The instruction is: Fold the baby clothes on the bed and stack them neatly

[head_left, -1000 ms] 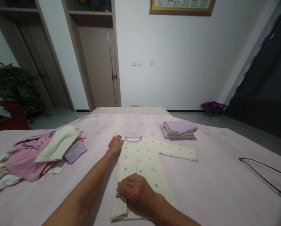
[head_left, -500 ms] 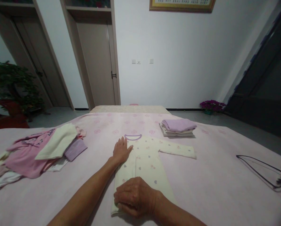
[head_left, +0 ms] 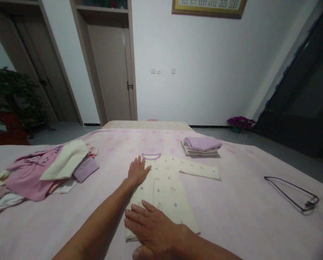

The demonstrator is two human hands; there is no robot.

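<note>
A cream long-sleeved shirt [head_left: 167, 187] with small hearts and a purple neckline lies on the pink bedspread, its right-hand sleeve stretched out sideways. The left side of the shirt is folded in over its body, and no sleeve shows there. My left hand [head_left: 138, 171] rests flat on the shirt's upper left, near the neckline, fingers spread. Across the lower left of the shirt lies my right hand [head_left: 153, 227], palm down with fingers extended; it hides part of the hem.
A loose heap of clothes [head_left: 37, 177] lies at the left. A folded stack [head_left: 202, 144] with a purple piece on top sits behind the sleeve. A black hanger [head_left: 291, 195] lies at the right on the bedspread [head_left: 232, 216].
My right hand has uncurled from a closed pose and now lies flat with its fingers out. My left hand stays in place on the shirt. The view has shifted slightly.
</note>
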